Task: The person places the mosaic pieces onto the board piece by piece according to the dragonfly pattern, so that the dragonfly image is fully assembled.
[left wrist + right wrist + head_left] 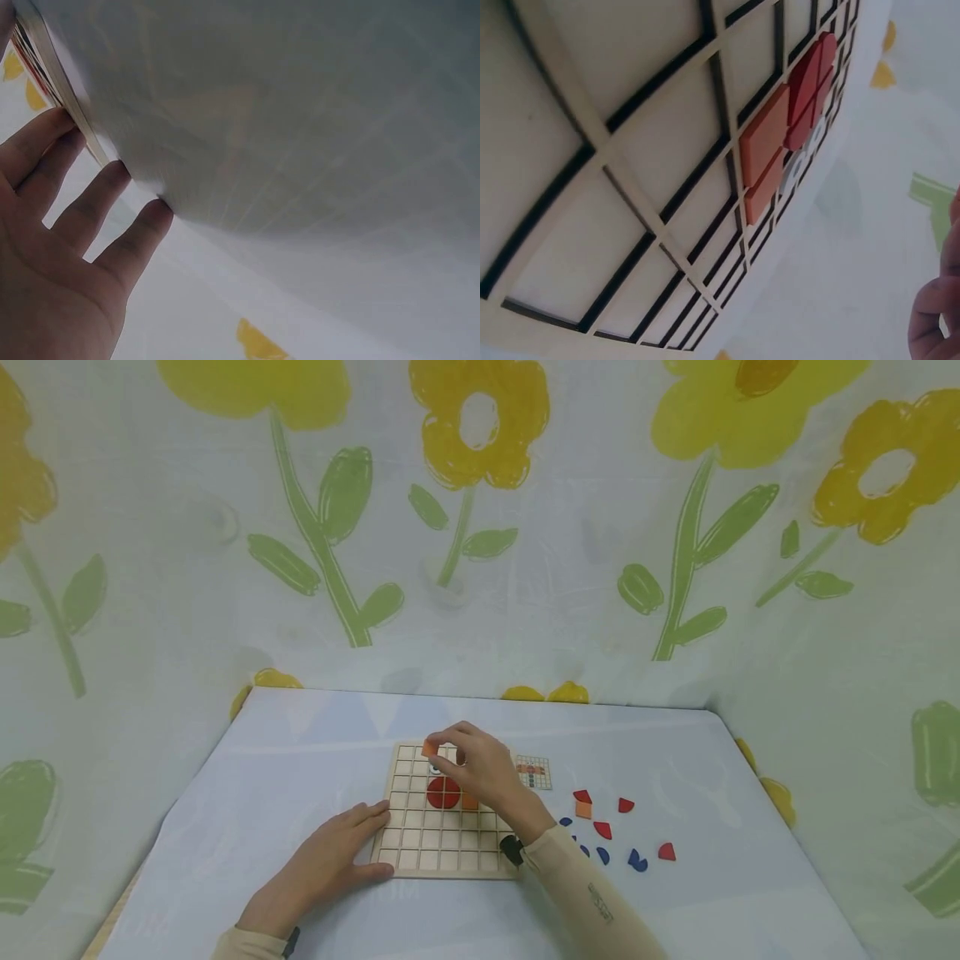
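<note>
My right hand [483, 768] pinches an orange square tile [430, 748] between thumb and finger, above the upper part of a wooden grid board [420, 841]. Red quarter-round tiles [442, 792] form a circle on the board, with orange square tiles [765, 139] beside them and white round-patterned tiles [793, 172] adjoining, as the right wrist view shows. My left hand [330, 853] rests at the board's left edge, its fingers extended and touching the rim; the left wrist view shows these fingertips [161, 214] against the edge.
A small pattern card [534, 772] lies right of the board. Loose red tiles [667, 852], an orange tile [583, 810] and several blue curved tiles [637, 861] are scattered on the table [720, 777]. A flower-printed curtain [555, 577] stands behind.
</note>
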Demonstrator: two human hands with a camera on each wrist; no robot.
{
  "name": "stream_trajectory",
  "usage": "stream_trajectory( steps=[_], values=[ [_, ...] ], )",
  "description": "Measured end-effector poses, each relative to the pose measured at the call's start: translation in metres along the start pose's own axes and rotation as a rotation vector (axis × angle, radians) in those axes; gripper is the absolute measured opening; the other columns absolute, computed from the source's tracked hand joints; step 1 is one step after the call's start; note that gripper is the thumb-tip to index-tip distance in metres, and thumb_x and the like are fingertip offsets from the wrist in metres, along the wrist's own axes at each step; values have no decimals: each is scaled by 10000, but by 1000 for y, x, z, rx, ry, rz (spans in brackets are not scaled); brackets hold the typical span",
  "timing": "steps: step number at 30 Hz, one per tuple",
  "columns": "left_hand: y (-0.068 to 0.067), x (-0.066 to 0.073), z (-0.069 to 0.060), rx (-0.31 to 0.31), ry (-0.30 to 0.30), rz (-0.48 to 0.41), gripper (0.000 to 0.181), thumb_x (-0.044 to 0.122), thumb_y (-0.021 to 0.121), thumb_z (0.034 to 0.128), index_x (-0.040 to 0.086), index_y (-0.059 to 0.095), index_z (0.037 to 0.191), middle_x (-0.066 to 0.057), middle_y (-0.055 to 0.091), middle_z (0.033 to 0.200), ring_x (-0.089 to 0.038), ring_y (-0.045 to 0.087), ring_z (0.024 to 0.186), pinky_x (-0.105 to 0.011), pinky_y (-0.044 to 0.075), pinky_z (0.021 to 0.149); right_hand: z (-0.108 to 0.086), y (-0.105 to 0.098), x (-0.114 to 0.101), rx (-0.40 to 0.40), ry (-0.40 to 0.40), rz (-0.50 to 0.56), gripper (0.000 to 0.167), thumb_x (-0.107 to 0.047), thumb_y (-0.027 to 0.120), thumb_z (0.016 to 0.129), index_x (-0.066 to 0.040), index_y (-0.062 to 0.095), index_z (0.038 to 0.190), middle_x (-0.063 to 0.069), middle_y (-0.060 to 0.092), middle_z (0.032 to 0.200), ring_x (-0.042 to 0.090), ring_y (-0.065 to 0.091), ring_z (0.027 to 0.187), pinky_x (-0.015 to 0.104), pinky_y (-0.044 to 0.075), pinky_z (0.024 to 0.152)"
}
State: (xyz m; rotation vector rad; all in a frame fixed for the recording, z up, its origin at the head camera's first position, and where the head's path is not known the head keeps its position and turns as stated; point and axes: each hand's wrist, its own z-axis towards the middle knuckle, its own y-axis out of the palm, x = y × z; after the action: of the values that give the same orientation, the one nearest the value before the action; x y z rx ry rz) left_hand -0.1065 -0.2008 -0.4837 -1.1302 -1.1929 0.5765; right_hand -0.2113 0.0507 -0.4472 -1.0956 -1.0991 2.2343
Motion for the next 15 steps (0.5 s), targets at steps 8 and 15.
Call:
stream_trajectory(
  steps=[8,15],
  values=[
    [-1,0,-1,16,21,9,822,556,784,813,67,571,1439,-50,483,1544,-387,435,1407,-582,391,1122,5,8,2,-105,22,-50,246,-345,725,957,-284,737,1195,-92,661,1134,24,518,705,158,464,574],
    [-1,-1,-1,28,44,21,800,515,801,813,55,577,1428,-62,488,1538,-394,450,1393,-576,403,1113,12,21,2,-242,44,-112,229,-376,698,971,-276,751,1171,-109,669,1130,79,653,898,210,550,727]
  ],
)
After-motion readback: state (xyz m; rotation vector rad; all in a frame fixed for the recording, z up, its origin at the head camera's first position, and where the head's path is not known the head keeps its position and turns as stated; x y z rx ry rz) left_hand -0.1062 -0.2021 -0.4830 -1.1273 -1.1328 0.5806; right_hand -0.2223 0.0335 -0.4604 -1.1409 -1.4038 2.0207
